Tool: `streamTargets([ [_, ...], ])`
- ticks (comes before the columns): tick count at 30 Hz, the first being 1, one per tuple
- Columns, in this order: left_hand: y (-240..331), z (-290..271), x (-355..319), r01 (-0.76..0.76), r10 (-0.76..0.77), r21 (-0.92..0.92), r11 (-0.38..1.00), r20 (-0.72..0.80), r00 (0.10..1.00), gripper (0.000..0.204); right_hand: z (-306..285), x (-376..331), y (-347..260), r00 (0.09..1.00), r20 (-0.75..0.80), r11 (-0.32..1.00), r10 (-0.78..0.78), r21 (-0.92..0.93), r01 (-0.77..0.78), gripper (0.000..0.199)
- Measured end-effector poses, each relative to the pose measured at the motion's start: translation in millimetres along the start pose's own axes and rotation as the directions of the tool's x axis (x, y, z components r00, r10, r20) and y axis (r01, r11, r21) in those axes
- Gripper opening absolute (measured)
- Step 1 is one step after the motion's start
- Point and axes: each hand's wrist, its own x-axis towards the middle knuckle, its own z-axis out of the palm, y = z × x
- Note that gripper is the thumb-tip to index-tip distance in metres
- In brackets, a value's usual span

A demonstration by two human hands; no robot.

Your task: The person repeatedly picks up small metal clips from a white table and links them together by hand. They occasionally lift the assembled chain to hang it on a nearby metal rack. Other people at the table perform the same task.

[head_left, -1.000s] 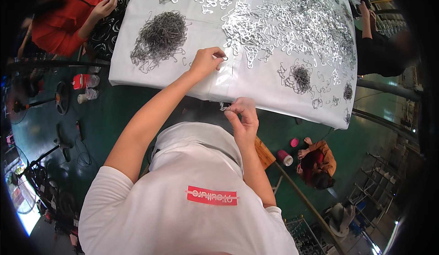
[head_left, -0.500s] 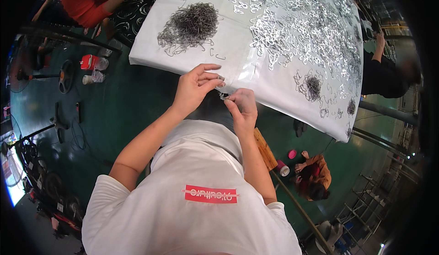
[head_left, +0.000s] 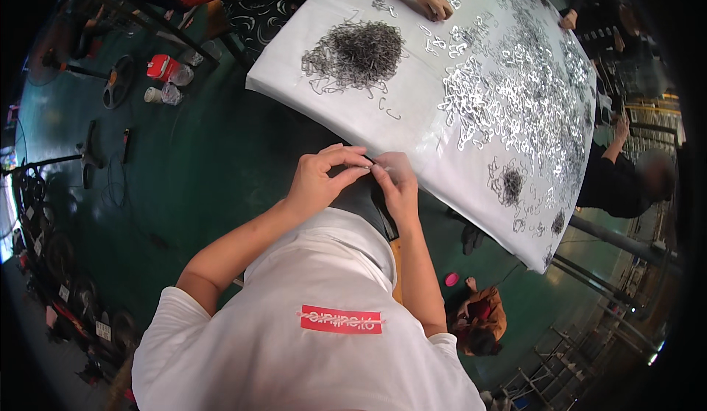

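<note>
My left hand [head_left: 318, 179] and my right hand [head_left: 398, 184] meet just off the near edge of the white-covered table [head_left: 283, 90]. Thumbs and fingers of both are pinched together around a small metal piece [head_left: 369, 166], mostly hidden by the fingertips, so its exact shape is unclear. Beyond them on the table lies a dense heap of dark bent wire pieces [head_left: 366, 51], with a couple of loose curved wires [head_left: 389, 109] nearer to me. Farther right spreads a wide scatter of shiny silver hook-shaped metal pieces [head_left: 471, 98].
Smaller wire clusters [head_left: 509, 183] lie near the table's right side. A co-worker's hand [head_left: 433, 2] reaches onto the far side; a person in black [head_left: 615, 183] is at the right. Another person [head_left: 482, 319] is low at the lower right. A red container [head_left: 162, 67] stands at left.
My hands, apart before with small metal pieces in their fingers, have come together at the fingertips. The view has shifted, and the red-sleeved co-worker's hand now reaches over the table.
</note>
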Motion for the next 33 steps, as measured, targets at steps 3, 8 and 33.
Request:
streamTargets([
  [3, -6, -9, -7, 0.005, -0.005, 0.021, 1.000, -0.016, 1.000, 0.013, 11, 47, 14, 0.996, 0.050, 0.977, -0.080, -0.193, 0.088, 0.012],
  [8, -14, -16, -18, 0.037, -0.033, 0.037, 0.999, -0.097, 0.995, 0.015, 51, 133, 29, 0.946, 0.231, 0.765, -0.228, -0.558, 0.321, 0.010],
  [33, -22, -26, -20, 0.029, -0.013, 0.064, 0.998, -0.238, 0.971, 0.013, 82, 190, 41, 0.867, 0.398, 0.497, -0.298, -0.711, 0.498, 0.005],
])
